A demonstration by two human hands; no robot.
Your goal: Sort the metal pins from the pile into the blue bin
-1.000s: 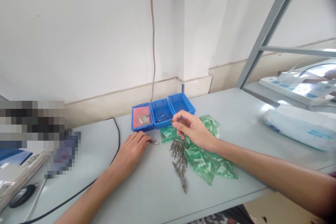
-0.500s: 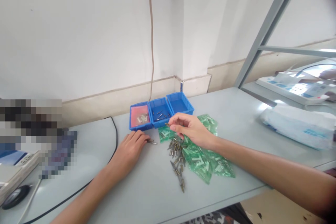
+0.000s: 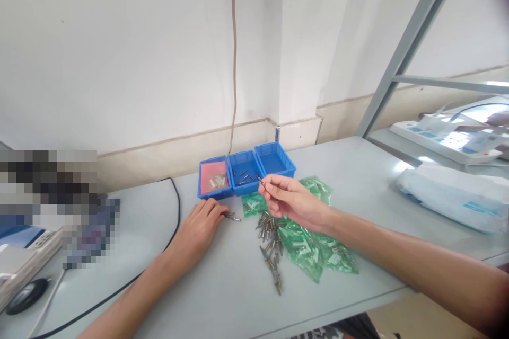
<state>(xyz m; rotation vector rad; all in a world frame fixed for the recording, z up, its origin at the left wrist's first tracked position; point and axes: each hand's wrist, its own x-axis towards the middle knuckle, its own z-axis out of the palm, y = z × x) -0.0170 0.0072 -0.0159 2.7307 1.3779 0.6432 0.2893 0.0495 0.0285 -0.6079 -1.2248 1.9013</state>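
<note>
In the middle of the frame, we see the right hand (image 3: 289, 197) holding one small metal pin (image 3: 260, 181). Its grip is pressed together, thumb against forefinger, and pinches the pin near one end, so the other end comes out free; we suppose that this leaves the tip easy to see and to turn. The pin is in front of the near edge of the middle blue tray (image 3: 244, 161), in which a few pins lie apart.

Left of it, the left hand (image 3: 202, 222) rests low on the worktop (image 3: 222, 286), fingers bent at a few loose pins (image 3: 234, 216). Perhaps it keeps them together, but we cannot tell whether its grip pinches any of them, because the fingers cover their ends.

The heap of pins (image 3: 270, 228) lies between the hands and nearer to us, probably to be in easy reach, beside green plastic bags (image 3: 304, 251).

About the look: the held pin is thin and darkish, too small for us to read finer detail. Those in the heap are slender, grey with brassy parts, and shine a little.
</note>
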